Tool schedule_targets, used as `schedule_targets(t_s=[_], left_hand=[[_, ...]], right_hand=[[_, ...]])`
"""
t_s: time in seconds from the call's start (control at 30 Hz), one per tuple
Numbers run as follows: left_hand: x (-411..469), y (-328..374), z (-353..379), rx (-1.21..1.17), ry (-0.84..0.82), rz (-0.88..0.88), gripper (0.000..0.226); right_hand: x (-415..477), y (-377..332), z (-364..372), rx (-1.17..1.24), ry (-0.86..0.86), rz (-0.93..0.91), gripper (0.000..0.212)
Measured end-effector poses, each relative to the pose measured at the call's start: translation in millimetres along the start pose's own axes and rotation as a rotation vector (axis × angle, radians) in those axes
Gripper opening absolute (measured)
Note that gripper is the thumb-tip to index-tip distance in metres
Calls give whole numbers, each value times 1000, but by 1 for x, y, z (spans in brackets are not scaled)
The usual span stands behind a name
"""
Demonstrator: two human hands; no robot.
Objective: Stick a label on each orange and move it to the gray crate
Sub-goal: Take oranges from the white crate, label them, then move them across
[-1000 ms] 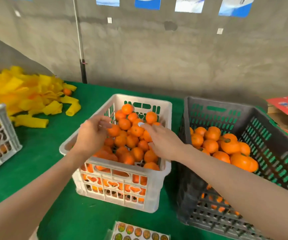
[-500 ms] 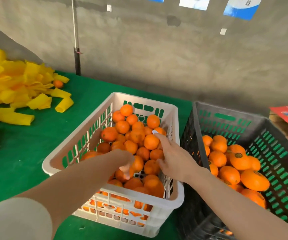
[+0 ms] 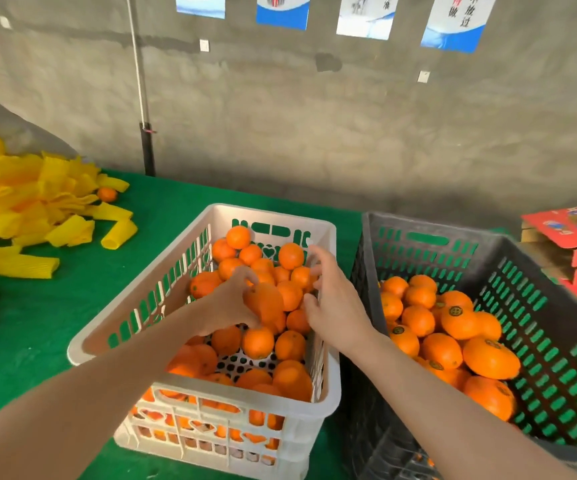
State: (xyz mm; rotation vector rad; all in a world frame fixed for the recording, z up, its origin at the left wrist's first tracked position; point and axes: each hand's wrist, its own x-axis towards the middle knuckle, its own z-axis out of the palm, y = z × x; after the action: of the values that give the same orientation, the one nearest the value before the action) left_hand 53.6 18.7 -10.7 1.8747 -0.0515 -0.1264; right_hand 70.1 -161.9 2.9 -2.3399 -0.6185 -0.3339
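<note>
Gripping one orange (image 3: 264, 301) above the white crate (image 3: 148, 296), left hand (image 3: 228, 304) curls round it. Right hand (image 3: 337, 303) hovers just beside, fingers loosely spread. Gray crate (image 3: 539, 296), touching the white crate's right side, holds labelled oranges (image 3: 460, 320).

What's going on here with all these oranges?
A person is labelling oranges by hand. The left hand grips one orange above the pile in the white crate, while the right hand hovers beside it, fingers loose. The gray crate already holds stickered oranges.
</note>
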Motion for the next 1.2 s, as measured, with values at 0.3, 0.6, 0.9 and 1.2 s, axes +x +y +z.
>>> schedule_targets(t_s=[0.3, 0.6, 0.9, 1.2], left_hand=[[-51, 28, 6, -628, -77, 123, 82], [-87, 61, 29, -616, -296, -49, 77], [-101, 73, 76, -1161, -119, -87, 57], [-109, 82, 118, -1058, -190, -111, 57]], right_hand=[[-22, -27, -28, 467, -246, -58, 115], [-47, -42, -80, 416, -241, -103, 114], [-99, -41, -116, 737, 3, 56, 14], [-126, -34, -120, 535, 25, 1, 18]])
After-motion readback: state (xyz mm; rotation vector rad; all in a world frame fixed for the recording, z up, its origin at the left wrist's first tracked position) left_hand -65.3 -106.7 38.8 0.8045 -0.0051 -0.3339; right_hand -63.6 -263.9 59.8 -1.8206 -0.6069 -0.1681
